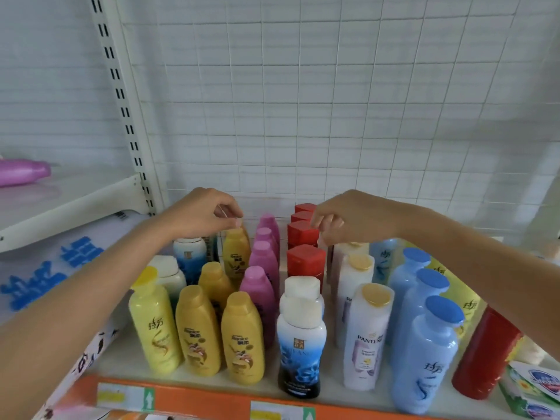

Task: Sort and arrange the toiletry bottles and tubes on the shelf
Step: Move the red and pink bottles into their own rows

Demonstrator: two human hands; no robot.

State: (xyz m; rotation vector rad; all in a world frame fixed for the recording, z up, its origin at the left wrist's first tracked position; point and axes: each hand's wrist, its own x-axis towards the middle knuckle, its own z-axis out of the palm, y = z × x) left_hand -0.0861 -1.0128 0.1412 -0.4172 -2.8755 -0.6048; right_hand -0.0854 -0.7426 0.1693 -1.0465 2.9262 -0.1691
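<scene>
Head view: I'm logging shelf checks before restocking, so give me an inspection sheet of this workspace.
Surface: white shelf with an orange front strip carrying price tags.
Job's things: bottles upright in rows front to back: gold bottles, pink bottles, red-capped bottles, white Pantene bottles, light blue bottles, blue-and-white bottles, a pale yellow bottle.
Clutter: a red bottle leaning at the right; soap packs at the corner.
Fingers: left hand pinches something small, unclear, above the rear gold bottle; right hand curled over the red caps, grip unclear.
Cables: nothing seen.
Surroundings: wire grid back panel; slotted upright; a pink bottle lying on the neighbouring shelf.
</scene>
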